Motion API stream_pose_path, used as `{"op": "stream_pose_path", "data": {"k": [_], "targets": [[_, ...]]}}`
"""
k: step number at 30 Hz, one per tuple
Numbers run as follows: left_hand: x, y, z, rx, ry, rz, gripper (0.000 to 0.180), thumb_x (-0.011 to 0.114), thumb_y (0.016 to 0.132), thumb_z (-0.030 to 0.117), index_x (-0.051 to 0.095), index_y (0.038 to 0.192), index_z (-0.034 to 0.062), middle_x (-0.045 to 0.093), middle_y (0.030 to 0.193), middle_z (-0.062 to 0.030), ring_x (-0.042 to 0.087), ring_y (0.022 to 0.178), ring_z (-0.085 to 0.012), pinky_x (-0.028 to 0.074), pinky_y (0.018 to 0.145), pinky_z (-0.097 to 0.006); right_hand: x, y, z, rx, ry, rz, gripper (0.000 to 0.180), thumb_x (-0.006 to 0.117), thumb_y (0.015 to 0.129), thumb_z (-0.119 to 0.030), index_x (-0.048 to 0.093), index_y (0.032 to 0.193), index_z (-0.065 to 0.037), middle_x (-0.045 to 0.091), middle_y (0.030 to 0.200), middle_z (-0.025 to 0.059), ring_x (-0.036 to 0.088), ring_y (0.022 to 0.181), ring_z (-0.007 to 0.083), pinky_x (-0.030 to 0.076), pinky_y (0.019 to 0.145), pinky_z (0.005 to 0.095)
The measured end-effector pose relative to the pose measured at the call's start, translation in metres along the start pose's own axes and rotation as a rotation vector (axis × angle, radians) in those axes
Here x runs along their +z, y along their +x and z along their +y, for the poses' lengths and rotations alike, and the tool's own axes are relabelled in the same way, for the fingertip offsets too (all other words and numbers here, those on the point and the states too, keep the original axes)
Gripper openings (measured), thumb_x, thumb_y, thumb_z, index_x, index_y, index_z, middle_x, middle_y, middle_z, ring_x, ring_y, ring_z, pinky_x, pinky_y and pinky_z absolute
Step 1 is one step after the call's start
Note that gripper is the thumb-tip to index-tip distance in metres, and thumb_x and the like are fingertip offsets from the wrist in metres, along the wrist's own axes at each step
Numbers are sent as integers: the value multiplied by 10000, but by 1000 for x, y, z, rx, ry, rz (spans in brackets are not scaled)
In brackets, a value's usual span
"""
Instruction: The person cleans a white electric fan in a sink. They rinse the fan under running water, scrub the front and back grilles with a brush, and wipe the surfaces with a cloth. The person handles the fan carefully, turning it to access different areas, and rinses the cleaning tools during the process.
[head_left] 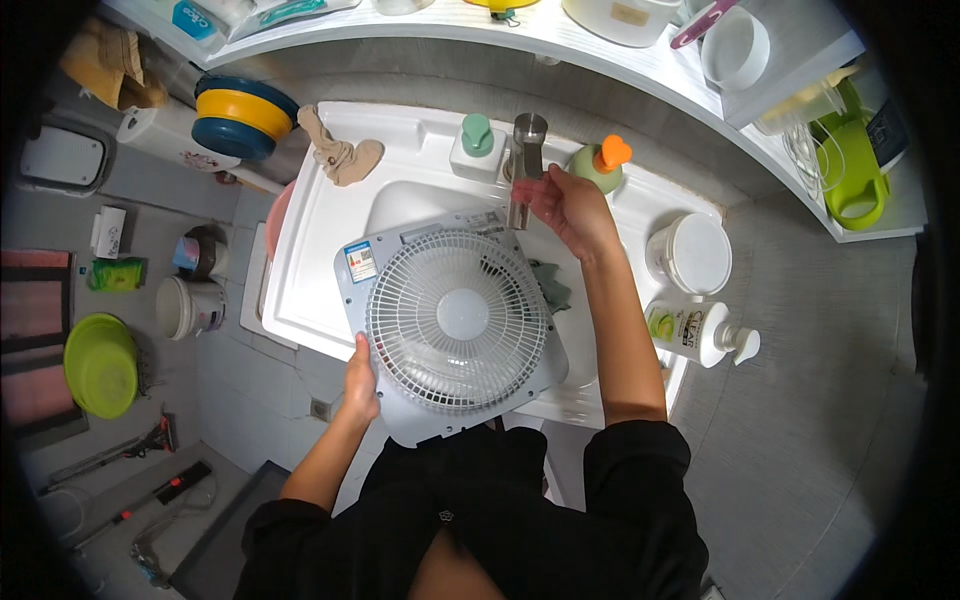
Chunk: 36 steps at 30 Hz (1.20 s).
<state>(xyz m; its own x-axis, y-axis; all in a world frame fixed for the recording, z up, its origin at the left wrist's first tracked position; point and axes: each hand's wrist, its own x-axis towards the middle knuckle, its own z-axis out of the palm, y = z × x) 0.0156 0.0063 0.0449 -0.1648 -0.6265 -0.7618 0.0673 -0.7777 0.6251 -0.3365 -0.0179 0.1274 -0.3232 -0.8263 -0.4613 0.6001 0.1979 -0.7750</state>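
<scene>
My left hand (362,382) grips the left edge of a light grey fan panel (463,314) with a round, slatted grille. The panel is held tilted above the white sink (330,270), covering much of the basin. At the back of the sink, the fingers of my right hand (572,210) close around a shiny metal faucet (529,135). A grey-green cloth (551,286) shows partly from behind the panel's right side. Beside the faucet stand a white dispenser with a green top (478,136) and a green bottle with an orange pump (600,165).
A tan cloth (345,155) lies on the sink's back left corner. On the right rim are a white lidded tub (690,254) and a white pump bottle (700,333). A white shelf (420,28) curves across the back. Stacked basins (243,118) hang at left.
</scene>
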Motion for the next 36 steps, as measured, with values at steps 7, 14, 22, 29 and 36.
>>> {"op": "stream_pose_path", "data": {"k": [7, 14, 22, 29, 36], "targets": [[-11, -1, 6, -19, 105, 30, 575, 325, 906, 480, 446, 1187, -7, 537, 1118, -110, 521, 997, -195, 413, 871, -316, -35, 8, 24, -161, -466, 214, 259, 421, 897, -243, 552, 844, -25, 587, 736, 62, 555, 591, 126, 436, 517, 230], [-13, 25, 33, -51, 363, -72, 592, 337, 892, 508, 481, 1156, -2, 563, 1065, -94, 549, 916, -174, 447, 795, -300, -97, 5, 145, 132, -449, 293, 328, 505, 863, -326, 568, 939, -14, 547, 731, 20, 494, 588, 123, 392, 494, 241], [35, 72, 56, -91, 640, -250, 552, 296, 918, 453, 457, 1197, 5, 530, 1144, -128, 483, 1076, -201, 368, 922, -338, -144, -5, 185, 214, -67, 375, 358, 465, 891, -269, 518, 1052, 46, 595, 803, 92, 563, 666, 169, 477, 573, 278], [75, 96, 73, -406, 316, -518, 389, 345, 930, 269, 478, 1138, -32, 597, 1001, -120, 600, 857, -184, 510, 756, -310, -189, -10, 210, 230, 180, 293, 298, 475, 878, -143, 533, 1049, 94, 604, 888, 121, 598, 729, 184, 496, 639, 281], [105, 88, 107, -570, 36, -601, 368, 346, 919, 247, 476, 1122, -32, 577, 1002, -119, 587, 831, -194, 510, 738, -322, -163, -20, 184, 259, 241, 237, 275, 512, 844, -105, 561, 1020, 101, 615, 922, 128, 578, 766, 172, 465, 682, 252]]}}
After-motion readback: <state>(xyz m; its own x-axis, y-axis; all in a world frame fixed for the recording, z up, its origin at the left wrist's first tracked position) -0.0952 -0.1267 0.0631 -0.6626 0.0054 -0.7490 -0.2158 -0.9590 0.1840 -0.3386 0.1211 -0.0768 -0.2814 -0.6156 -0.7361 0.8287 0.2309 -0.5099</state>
